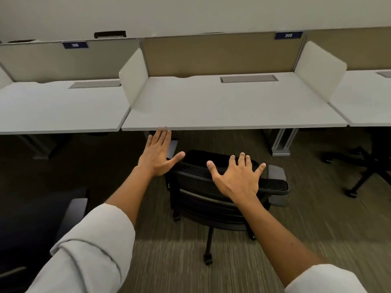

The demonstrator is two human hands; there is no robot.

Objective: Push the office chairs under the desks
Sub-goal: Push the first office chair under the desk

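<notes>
A black mesh office chair (273,185) stands in front of a white desk (232,108), its backrest toward me and its seat partly beneath the desk's front edge. My right hand (237,176) lies over the top of the backrest with fingers spread straight. My left hand (157,154) is held flat with straight fingers just left of the backrest, its thumb near the backrest's left corner and its fingertips reaching the desk edge. Whether it touches the chair I cannot tell. Grey armrests show on both sides of the chair.
Another white desk (59,106) adjoins on the left and a third (368,102) on the right, split by white dividers. A second dark chair (42,225) sits at the lower left. A chair base with castors (359,172) stands under the right desk. Carpet covers the floor.
</notes>
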